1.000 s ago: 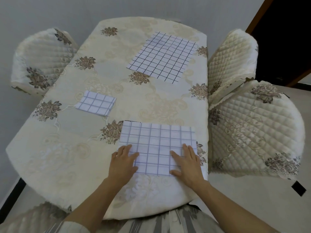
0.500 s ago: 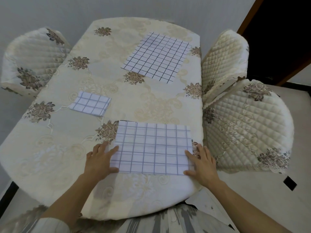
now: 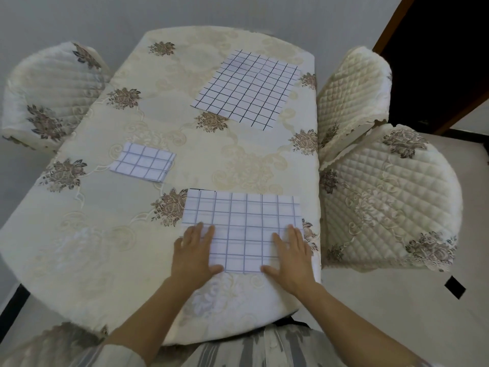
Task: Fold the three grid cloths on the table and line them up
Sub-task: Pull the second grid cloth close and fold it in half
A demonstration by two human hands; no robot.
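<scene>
Three white cloths with grid lines lie on the table [image 3: 87,242]. The nearest grid cloth [image 3: 243,223] lies folded into a rectangle at the front right. My left hand [image 3: 194,254] rests flat on its near left corner, fingers spread. My right hand [image 3: 291,256] rests flat on its near right corner. A small folded grid cloth [image 3: 144,165] sits to the left of the middle. A large unfolded grid cloth [image 3: 247,87] with darker lines lies flat at the far right.
The table wears a cream embroidered tablecloth with brown flower patches. Quilted cream chairs stand at the right [image 3: 391,202], far right [image 3: 354,88] and far left [image 3: 50,94]. A dark doorway [image 3: 444,49] is at the upper right.
Both hands slid outward to the near cloth's side edges, then came back inward onto its near corners. The cloths have not moved on the table.
</scene>
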